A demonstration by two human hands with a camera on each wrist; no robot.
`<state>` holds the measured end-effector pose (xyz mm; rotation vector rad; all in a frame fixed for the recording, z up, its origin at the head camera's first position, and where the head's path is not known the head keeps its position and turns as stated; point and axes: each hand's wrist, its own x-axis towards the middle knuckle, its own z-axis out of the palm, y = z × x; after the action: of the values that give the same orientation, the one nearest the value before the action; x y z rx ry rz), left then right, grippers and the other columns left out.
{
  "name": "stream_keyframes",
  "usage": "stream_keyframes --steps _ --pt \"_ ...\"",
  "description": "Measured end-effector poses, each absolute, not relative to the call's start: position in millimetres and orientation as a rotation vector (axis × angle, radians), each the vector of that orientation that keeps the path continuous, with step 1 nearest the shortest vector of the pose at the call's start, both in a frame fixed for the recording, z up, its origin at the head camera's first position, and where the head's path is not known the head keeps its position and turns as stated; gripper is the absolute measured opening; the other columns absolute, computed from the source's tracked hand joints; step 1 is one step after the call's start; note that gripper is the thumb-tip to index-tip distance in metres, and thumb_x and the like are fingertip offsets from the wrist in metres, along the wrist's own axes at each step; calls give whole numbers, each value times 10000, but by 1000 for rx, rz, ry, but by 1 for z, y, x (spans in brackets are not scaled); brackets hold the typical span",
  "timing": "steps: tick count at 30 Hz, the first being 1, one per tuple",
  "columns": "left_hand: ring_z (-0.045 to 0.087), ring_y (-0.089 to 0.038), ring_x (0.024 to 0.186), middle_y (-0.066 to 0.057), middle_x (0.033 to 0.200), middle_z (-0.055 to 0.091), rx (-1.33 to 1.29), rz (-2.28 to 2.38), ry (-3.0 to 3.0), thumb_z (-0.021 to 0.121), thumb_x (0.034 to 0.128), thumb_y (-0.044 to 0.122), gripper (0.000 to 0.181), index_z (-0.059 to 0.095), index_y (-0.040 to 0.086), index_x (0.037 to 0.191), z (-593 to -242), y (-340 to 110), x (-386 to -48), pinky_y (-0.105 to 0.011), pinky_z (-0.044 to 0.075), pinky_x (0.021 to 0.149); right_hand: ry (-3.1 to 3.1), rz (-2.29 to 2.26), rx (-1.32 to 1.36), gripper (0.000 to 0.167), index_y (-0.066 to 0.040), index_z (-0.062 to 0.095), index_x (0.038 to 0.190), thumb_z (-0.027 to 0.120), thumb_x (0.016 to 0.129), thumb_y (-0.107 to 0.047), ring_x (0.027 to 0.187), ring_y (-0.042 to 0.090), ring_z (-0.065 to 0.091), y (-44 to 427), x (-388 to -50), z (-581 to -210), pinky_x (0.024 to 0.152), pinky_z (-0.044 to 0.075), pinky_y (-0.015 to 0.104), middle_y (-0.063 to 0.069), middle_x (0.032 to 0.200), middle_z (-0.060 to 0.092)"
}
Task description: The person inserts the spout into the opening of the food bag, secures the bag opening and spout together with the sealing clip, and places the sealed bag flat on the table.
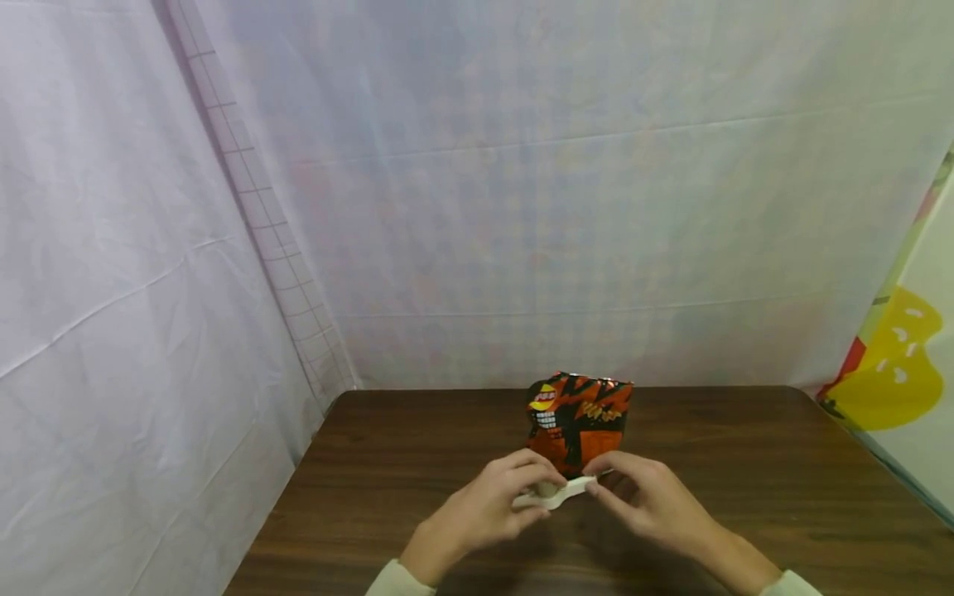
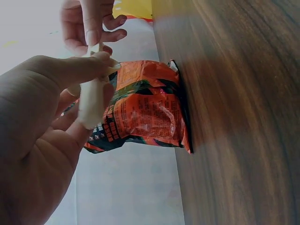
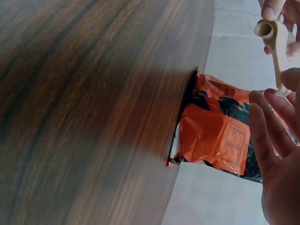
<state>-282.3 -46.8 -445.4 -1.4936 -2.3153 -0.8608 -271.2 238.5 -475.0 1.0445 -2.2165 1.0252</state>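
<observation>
A cream plastic bag clip with a round spout [image 1: 572,491] is held between both hands above the table, in front of the snack bag. My left hand [image 1: 488,501] grips its spout end between thumb and fingers; in the left wrist view the thumb lies along the clip [image 2: 91,105]. The narrow far end is pinched by the fingertips of my right hand [image 1: 659,502]. The spout's round opening [image 3: 266,30] shows in the right wrist view. Just beyond the hands, an orange and black snack bag [image 1: 585,414] stands upright, touched by neither hand.
The dark wooden table [image 1: 387,463] has its back edge close behind the bag. A pale cloth [image 1: 522,207] hangs behind it, and a white one [image 1: 134,290] on the left. A yellow shape [image 1: 894,372] is on the right.
</observation>
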Motion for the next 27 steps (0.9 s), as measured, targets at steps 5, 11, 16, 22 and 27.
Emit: stream_keyframes --steps 5,11,16,22,27 --pt "709 -67 1071 -36 1242 756 -1457 -918 -2354 859 942 120 465 677 96 1370 -445 -48 -282 -121 584 916 -2205 1041 1048 311 -213 715 1127 843 922 -18 757 29 711 239 -272 -476 614 599 191 -74 959 769" --pt "698 -14 1072 0 1237 771 -1454 -910 -2385 841 962 136 472 652 157 1394 -448 -48 -283 -91 560 910 -2250 1019 1019 283 -256 717 1091 845 936 -57 748 1 695 240 -271 -476 616 598 193 -115 928 758" --pt "693 8 1061 24 1185 765 -1438 -935 -2350 804 1000 181 369 663 163 1341 -451 -46 -283 -96 567 916 -2241 988 1022 298 -276 718 1065 865 917 -62 735 -27 672 239 -270 -477 622 571 147 -129 893 748" --pt "675 60 953 30 1068 779 -1355 -1004 -2351 660 1095 186 127 682 119 1201 -456 -41 -283 -72 564 857 -2191 908 1041 321 -273 726 1084 876 900 -57 726 -61 626 234 -267 -476 613 531 121 -176 904 718" --pt "675 84 931 48 1035 781 -1334 -999 -2359 696 1078 214 121 669 142 1172 -457 -42 -284 -77 569 848 -2198 862 1061 375 -263 735 1117 886 873 -20 749 -75 597 231 -266 -476 645 532 119 -182 954 712"
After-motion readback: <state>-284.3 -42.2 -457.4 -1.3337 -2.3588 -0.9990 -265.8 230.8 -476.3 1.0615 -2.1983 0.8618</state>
